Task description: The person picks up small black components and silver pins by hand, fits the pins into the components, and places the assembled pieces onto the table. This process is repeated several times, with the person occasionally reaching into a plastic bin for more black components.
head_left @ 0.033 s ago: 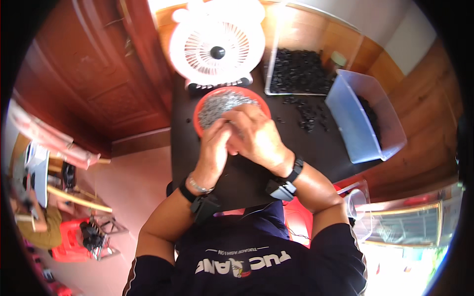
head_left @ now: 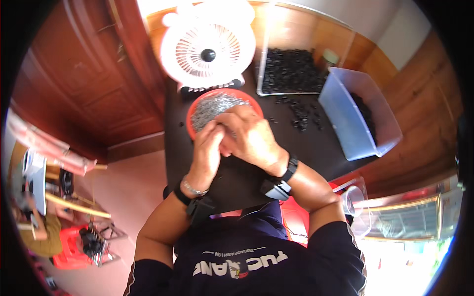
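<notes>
Grip: As my left hand (head_left: 206, 155) and right hand (head_left: 256, 140) met over the near edge of the bowl (head_left: 189, 120), their fingers were bent and drawn close together; the tips were blurred and partly hidden, so I could not tell whether they held anything.
Bowl: red and round, it sat on the counter (head_left: 311, 158), just in front of the fan (head_left: 208, 55).
Silver bits (head_left: 212, 107): they lay heaped in the bowl, showing beyond my hands.
Wrists: each wore a black strap (head_left: 291, 170), the left one a bracelet (head_left: 192, 189) too.
Fan: white and upright, it faced me.
Black pieces (head_left: 301, 116): some lay loose on the counter, between the bowl and the blue box (head_left: 340, 118).
Clear box (head_left: 289, 93): to the right of the fan, it held many more of them.
Blue box: near the clear one, it held black pieces as well.
Door (head_left: 103, 89): brown and panelled, it stood left of the counter.
</notes>
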### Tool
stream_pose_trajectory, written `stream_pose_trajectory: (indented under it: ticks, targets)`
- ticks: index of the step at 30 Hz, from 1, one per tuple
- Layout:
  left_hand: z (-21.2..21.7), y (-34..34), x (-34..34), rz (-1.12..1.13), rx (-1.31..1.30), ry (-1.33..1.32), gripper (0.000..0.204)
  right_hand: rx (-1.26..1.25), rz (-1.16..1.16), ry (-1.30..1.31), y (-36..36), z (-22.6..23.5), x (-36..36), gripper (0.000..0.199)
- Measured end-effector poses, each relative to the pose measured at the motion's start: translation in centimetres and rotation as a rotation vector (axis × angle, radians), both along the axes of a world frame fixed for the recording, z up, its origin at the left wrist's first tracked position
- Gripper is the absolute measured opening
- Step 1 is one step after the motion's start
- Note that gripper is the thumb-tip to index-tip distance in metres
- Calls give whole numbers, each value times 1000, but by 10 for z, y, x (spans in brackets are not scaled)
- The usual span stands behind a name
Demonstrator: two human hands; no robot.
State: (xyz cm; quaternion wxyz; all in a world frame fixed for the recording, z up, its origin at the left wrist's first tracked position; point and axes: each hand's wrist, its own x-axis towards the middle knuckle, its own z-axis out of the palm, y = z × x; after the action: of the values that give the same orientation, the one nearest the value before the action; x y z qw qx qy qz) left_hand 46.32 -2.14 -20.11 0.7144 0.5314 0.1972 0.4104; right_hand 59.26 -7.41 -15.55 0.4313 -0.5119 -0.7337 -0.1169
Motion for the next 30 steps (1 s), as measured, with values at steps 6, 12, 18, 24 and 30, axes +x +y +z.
stream_pose_trajectory:
  ticks: [6, 12, 18, 24, 30]
  targets:
    - [2, 5, -10, 31, 99, 105, 30, 339, -448, 0, -12, 47, 61, 30]
    - [-2, 4, 0, -18, 148, 142, 23, 634, -1131, 11, -57, 54, 161, 29]
    - [5, 4, -5, -9, 154, 173, 21, 58, -693, 94, -12, 19, 143, 10]
    - [1, 7, -3, -27, 155, 197, 20, -512, -709, -20, 12, -34, 171, 16]
    - [-1, 11, -10, -26, 167, 220, 23, -503, -708, -135, 24, -45, 167, 15]
